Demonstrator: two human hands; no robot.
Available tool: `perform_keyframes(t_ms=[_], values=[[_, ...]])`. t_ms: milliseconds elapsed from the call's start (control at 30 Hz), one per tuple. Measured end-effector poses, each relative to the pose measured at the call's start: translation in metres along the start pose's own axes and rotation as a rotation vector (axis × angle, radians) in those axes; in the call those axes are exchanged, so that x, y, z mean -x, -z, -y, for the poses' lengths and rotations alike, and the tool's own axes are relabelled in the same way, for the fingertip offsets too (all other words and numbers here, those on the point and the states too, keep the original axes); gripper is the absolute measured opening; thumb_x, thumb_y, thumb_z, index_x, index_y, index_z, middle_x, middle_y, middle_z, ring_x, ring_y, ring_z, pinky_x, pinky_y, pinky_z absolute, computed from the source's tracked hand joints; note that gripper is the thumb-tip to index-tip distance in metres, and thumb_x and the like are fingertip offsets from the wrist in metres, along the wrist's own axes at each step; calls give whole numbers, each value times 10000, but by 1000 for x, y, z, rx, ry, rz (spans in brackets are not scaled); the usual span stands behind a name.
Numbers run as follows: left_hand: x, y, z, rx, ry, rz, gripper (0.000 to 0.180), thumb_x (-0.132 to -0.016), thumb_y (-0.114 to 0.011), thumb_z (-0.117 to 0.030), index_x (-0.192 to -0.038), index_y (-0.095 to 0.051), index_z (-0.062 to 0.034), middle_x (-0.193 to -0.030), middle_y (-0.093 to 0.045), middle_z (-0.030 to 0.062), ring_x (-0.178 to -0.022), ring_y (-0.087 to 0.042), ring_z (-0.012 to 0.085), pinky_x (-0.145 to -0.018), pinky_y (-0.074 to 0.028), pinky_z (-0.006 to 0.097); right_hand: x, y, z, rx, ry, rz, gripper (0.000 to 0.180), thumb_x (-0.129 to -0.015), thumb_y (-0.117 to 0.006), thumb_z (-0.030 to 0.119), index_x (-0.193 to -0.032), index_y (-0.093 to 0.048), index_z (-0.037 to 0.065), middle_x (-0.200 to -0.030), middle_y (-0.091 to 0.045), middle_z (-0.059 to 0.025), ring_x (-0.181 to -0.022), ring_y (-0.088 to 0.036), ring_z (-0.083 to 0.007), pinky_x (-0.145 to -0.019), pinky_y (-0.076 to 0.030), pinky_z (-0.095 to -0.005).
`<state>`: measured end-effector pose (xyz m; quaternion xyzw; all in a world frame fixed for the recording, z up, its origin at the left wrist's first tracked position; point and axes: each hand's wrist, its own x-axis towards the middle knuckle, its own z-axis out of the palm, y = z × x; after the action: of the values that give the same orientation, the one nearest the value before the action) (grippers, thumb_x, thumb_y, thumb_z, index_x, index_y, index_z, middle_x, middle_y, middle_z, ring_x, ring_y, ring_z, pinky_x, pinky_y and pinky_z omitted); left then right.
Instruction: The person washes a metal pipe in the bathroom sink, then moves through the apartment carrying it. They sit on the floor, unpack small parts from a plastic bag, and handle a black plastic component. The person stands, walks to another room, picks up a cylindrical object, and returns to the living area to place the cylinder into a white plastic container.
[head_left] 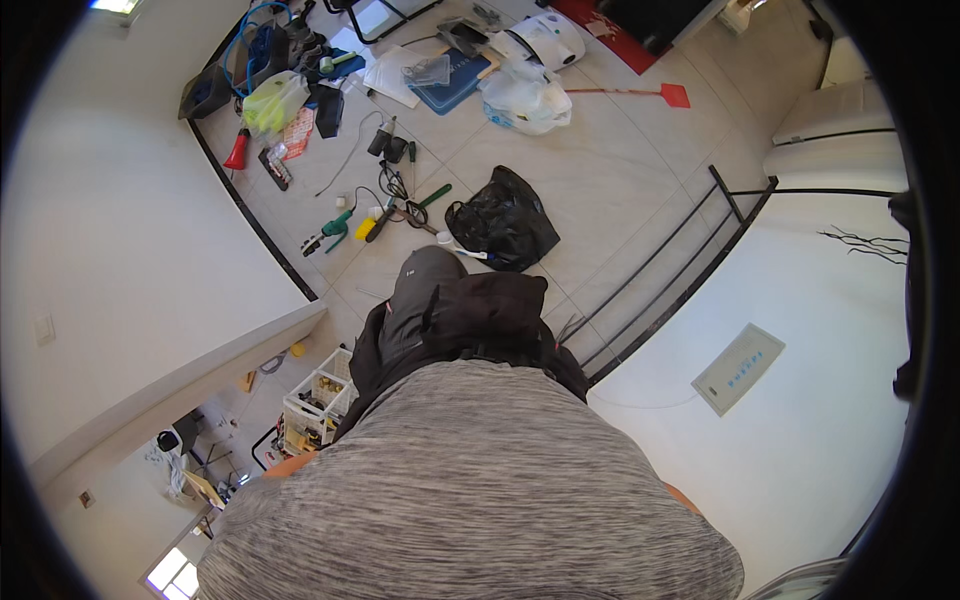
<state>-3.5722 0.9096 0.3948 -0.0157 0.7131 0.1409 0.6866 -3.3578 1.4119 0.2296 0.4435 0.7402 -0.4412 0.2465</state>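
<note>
Neither of my hands shows in the head view; my grey marled shirt [470,480] fills the lower middle and hides both arms. Below it my dark trousers [450,310] and one raised knee point toward the tiled floor [620,170]. Just ahead of the knee lies a crumpled black plastic bag [503,220]. Left of the bag several hand tools [370,220] with green, yellow and black handles lie scattered among loose cables.
A white wall [130,230] rises on the left, another on the right with a grey panel [738,367]. A black metal railing [680,270] runs along the right. Farther off lie a white plastic bag [525,100], a blue mat [455,82], a red shovel [660,94]. A white crate [318,400] stands lower left.
</note>
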Motion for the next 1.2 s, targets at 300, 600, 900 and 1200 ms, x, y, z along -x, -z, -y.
perform_keyframes(t_ms=[300,600,900,1200], values=[[-16,82,-70,-92,-37,59,458,-916,-441,-423,-932,-657,-20,-934,-659,199,-869,-639,315,-738,-490,428,-27,46,46,-42,-46,-13,451,-905,-496,410,-971,-591,-26,-937,-624,-266,-900,-586,-424,-756,-468,-459],[-90,224,-158,-162,-153,128,424,-889,-487,-411,-975,-647,-28,-975,-654,206,-910,-627,331,-770,-473,425,-77,83,117,-72,-147,-81,435,-897,-508,399,-961,-596,-22,-922,-629,-254,-885,-592,-404,-744,-471,-449],[-121,392,-252,-116,-272,238,408,-863,-534,-398,-1019,-637,-36,-1017,-649,213,-951,-614,348,-802,-456,422,-170,137,308,-34,-216,-109,419,-890,-519,387,-952,-602,-19,-908,-634,-242,-869,-599,-385,-732,-474,-439],[-139,436,-252,-21,-453,228,378,-850,-598,-333,-1062,-630,-21,-1019,-669,176,-948,-614,297,-838,-436,384,-247,193,428,79,-135,-59,403,-883,-531,376,-942,-607,-16,-894,-639,-229,-854,-605,-365,-720,-476,-429]])
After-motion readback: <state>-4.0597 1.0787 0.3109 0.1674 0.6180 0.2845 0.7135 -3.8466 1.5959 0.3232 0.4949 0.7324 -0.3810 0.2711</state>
